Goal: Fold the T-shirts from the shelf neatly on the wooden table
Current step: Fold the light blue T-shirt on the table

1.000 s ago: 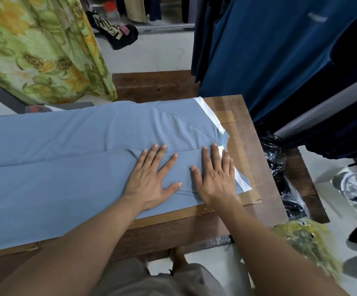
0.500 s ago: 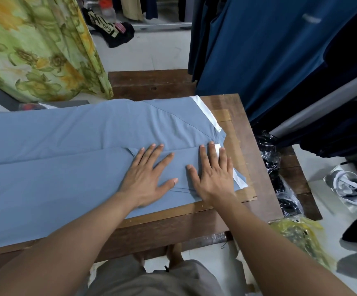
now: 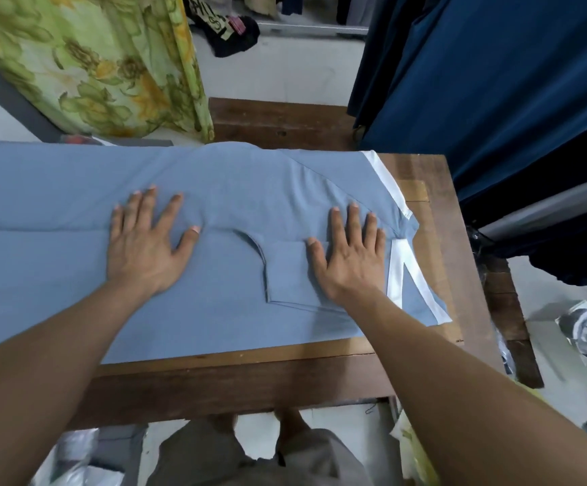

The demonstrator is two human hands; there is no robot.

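Fingers (image 3: 145, 212) of my left hand (image 3: 144, 254) lie straight and spread, pressing flat on the blue T-shirt (image 3: 57, 275), gripping nothing. Right of them I see the folded sleeve (image 3: 285, 275), then my right hand (image 3: 350, 264), equally flat on the cloth. Just right of those fingers runs white trim (image 3: 395, 268). The shirt lies spread across the bench (image 3: 250, 377).
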